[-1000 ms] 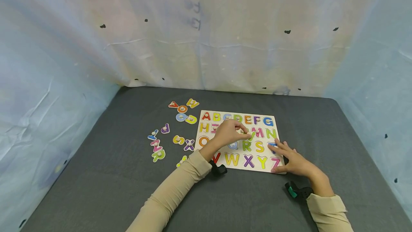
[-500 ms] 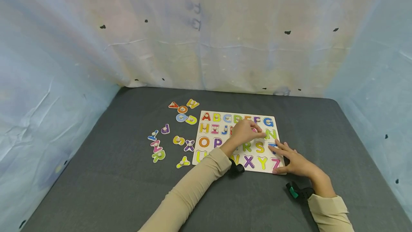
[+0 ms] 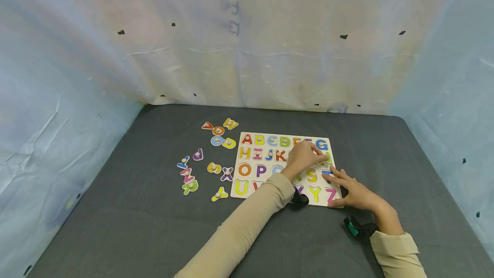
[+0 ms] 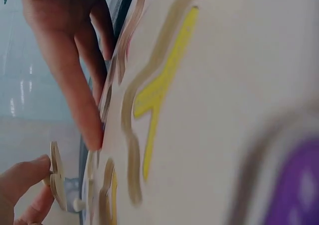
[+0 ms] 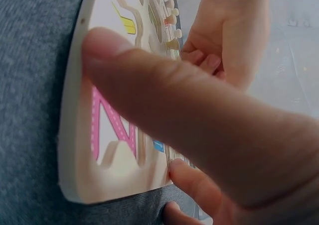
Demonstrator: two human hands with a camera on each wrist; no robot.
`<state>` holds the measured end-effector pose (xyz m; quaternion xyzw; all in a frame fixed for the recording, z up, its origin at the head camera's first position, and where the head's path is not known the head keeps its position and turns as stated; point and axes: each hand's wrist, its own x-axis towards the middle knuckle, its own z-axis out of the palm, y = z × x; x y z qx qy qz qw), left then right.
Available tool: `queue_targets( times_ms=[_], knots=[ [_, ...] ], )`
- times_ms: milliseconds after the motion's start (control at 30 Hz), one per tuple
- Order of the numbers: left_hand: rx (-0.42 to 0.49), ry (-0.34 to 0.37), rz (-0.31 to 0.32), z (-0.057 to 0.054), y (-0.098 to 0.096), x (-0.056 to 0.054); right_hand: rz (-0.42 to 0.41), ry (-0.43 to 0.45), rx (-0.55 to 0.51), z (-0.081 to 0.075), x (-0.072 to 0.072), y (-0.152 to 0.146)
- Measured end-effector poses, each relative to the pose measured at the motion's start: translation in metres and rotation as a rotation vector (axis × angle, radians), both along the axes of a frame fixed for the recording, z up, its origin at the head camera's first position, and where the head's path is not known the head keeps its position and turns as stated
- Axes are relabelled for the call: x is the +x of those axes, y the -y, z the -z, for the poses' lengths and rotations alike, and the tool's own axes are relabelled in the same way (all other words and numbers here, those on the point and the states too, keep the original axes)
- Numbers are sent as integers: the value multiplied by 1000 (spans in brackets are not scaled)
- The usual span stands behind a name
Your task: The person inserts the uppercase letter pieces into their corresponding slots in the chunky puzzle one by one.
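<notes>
My left hand [image 3: 302, 158] pinches a green letter piece [image 3: 327, 158] by its knob. It is over the N spot, near the right end of the puzzle board's second row. In the left wrist view the letter piece [image 4: 57, 177] shows edge-on between thumb and fingers, a little off the board. The pale alphabet puzzle board [image 3: 285, 185] lies flat on the table. My right hand [image 3: 356, 192] rests on its lower right corner, fingers near the T and thumb by the Z. In the right wrist view the thumb [image 5: 149, 80] lies across the board's edge.
Loose knobbed letter pieces lie left of the board, among them a purple X [image 3: 227, 174], a yellow-green Y [image 3: 220, 194] and a blue T [image 3: 183, 162]. Several letters, such as the red A [image 3: 247, 140], sit in the upper rows. Dark cloth [image 3: 127, 209] covers the table.
My left hand has moved right across the board with the green letter piece, from above the R to the N spot. The right hand stays at the corner.
</notes>
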<state>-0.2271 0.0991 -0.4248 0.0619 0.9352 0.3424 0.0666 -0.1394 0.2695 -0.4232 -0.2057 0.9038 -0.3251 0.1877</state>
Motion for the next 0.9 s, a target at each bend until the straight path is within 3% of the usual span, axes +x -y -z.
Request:
queue_targets(
  times_ms=[233, 533, 900],
  knots=[
    [-58, 26, -91, 5, -15, -4, -6, -1, 3, 0, 0, -1],
    [-110, 46, -141, 4, -22, -5, 4, 1, 5, -1, 0, -1],
    [-148, 72, -126, 6, -26, -5, 8, 3, -5, 0, 0, -2]
  ],
)
